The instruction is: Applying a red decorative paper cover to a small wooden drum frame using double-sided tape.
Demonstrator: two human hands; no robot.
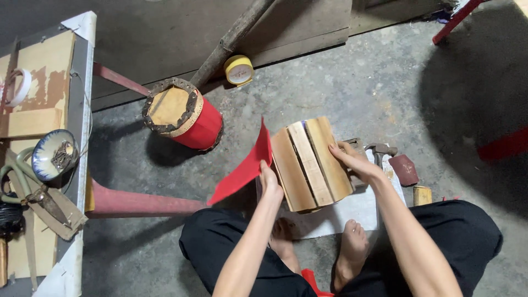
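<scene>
A small barrel of wooden slats [311, 163] lies on its side between my hands, above a white sheet [352, 212] on the floor. My left hand [269, 181] presses its left edge and holds a red sheet of paper [245, 166] that sticks up to the left. My right hand [352, 159] grips the barrel's right side. My bare feet rest on the floor just below it.
A finished red-wrapped drum [184, 114] stands behind, with a yellow tape roll [238, 70] and a stick beyond it. A hammer [380, 150], a dark red pad [404, 169] and a wood block [422, 194] lie right. A workbench [41, 159] holds scissors, a bowl and tape.
</scene>
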